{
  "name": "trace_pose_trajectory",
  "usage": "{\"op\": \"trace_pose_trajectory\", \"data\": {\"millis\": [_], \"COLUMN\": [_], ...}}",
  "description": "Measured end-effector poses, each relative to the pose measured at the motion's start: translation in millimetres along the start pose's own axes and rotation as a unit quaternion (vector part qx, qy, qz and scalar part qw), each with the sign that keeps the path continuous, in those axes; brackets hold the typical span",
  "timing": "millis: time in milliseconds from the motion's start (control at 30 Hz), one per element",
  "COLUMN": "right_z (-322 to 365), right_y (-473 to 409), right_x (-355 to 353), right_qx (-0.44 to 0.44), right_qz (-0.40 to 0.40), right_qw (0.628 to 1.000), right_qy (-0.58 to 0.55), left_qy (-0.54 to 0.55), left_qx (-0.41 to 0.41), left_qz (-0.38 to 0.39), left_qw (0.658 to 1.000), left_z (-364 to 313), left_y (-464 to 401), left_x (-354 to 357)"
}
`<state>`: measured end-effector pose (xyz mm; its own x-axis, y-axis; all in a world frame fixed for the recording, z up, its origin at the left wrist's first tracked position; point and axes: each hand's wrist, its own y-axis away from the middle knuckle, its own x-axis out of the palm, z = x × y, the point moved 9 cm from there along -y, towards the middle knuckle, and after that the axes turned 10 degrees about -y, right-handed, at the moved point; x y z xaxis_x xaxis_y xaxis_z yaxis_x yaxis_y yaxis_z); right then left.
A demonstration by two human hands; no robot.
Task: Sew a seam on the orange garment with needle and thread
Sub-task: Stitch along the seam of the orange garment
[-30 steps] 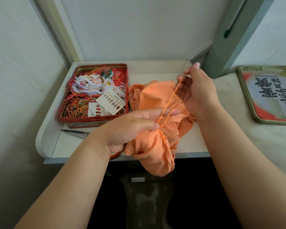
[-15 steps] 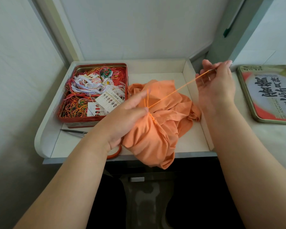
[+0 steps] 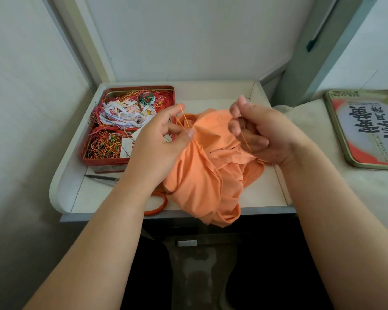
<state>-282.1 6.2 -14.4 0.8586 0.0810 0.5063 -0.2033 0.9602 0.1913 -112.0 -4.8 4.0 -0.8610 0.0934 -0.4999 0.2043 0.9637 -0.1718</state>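
Head view. Orange garment: bunched between both hands, draped over the shelf edge. Left hand: thumb and fingers pinching the fabric at a short puckered run of stitches, orange thread rising past its fingertips. Right hand: fingers curled on the thread; needle too small to tell. Progress, by judgement: seam started, most left. Beyond left hand: red tin of tangled threads. Under left wrist: orange-handled scissors. Nothing blocks the work.

Soft even daylight, mild wide-angle edge bending, slight blur
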Motion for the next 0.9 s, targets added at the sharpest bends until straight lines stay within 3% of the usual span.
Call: {"op": "trace_pose_trajectory", "data": {"millis": [133,333,533,900], "right_z": [21,34,39,37], "right_y": [-1,4,8,10], "right_x": [-6,-15,-26,-43], "right_qx": [-0.105,-0.184,-0.22,-0.24], "right_qz": [-0.024,-0.074,-0.134,-0.189], "right_qw": [0.99,0.975,0.957,0.938], "right_qy": [-0.085,-0.097,-0.138,-0.162], "left_qy": [0.023,0.182,0.153,0.089], "left_qx": [-0.017,-0.1,-0.146,-0.109], "left_qz": [-0.007,-0.027,-0.004,0.092], "left_qw": [1.0,0.978,0.977,0.986], "left_z": [2,14,21,15], "left_y": [0,1,2,5], "left_x": [2,6,13,26]}}
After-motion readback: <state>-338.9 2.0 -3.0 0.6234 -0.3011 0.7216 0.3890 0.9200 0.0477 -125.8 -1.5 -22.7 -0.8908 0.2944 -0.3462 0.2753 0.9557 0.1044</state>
